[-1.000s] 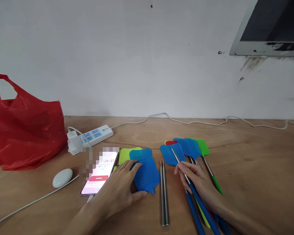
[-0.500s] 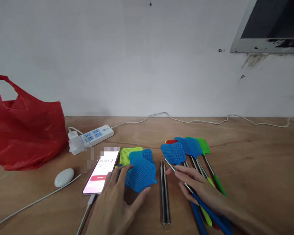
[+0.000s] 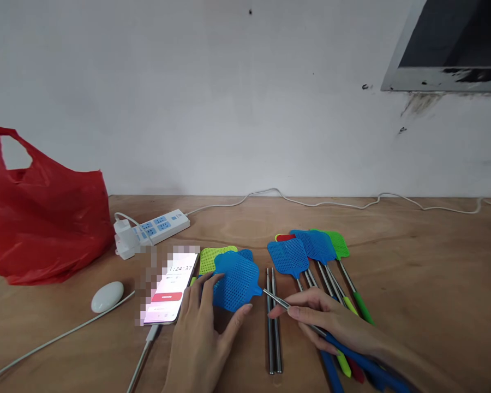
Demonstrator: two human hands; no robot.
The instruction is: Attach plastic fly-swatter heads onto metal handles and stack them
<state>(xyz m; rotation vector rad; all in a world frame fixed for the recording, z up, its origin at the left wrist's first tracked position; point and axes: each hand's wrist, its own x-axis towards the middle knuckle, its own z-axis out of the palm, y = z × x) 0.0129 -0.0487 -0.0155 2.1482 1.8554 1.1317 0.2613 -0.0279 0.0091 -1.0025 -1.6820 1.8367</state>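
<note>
My left hand (image 3: pixel 200 338) pinches a loose blue swatter head (image 3: pixel 234 281) between thumb and fingers and lifts it off a small pile that shows a yellow-green head (image 3: pixel 208 259). My right hand (image 3: pixel 331 322) grips a metal rod with a blue handle (image 3: pixel 278 299), and its tip points left at the neck of the blue head, almost touching it. Two bare metal rods (image 3: pixel 273 327) lie side by side on the table between my hands.
Several assembled swatters (image 3: pixel 311 248) in blue, green and red lie fanned out at my right. A lit phone (image 3: pixel 169 292) lies left of the pile, with a white mouse (image 3: pixel 107 297), a power strip (image 3: pixel 153 228) and a red plastic bag (image 3: pixel 41 218) further left.
My left hand raised and turned the blue head so its neck faces right. My right hand swung the rod's tip leftward from the assembled swatters toward that neck.
</note>
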